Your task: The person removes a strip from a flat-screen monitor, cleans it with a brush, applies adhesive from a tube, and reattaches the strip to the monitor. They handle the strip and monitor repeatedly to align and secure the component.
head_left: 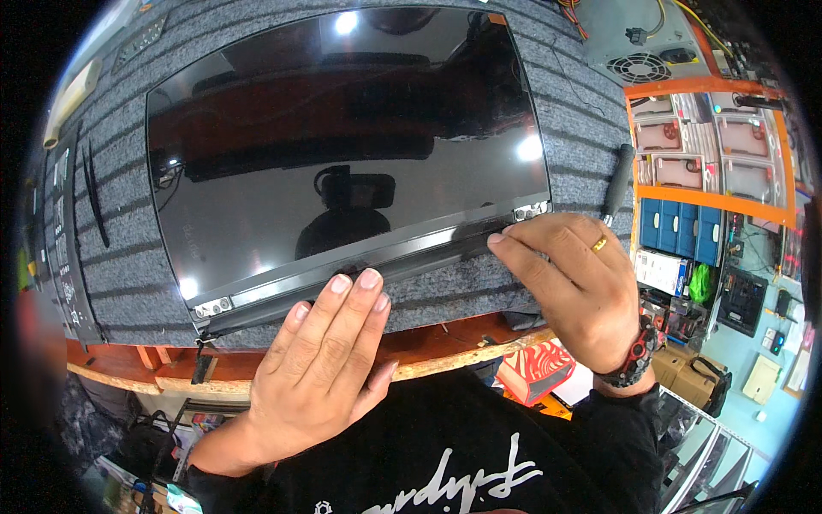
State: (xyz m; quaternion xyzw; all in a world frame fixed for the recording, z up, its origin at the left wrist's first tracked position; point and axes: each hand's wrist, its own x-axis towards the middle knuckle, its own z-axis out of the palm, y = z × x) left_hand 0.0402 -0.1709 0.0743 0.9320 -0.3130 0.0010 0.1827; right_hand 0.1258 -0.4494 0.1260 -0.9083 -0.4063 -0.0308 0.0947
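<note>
The right hand (575, 283) pinches the right end of the dark bezel strip (402, 261) along the near edge of the laptop screen panel (342, 146), beside the right hinge bracket (531, 209). The strip's long axis runs left to right across both hands. The left hand (321, 360) lies flat and released, fingertips pressing the strip's middle; the panel rests on grey carpet matting (574, 163).

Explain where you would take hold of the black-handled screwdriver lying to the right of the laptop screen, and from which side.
Judging by its pose, grip the screwdriver around its thick black handle, coming from the right and above. The handle lies free on the grey mat, while its lower tip end runs behind the right hand near the screen panel, so that end is crowded.
</note>
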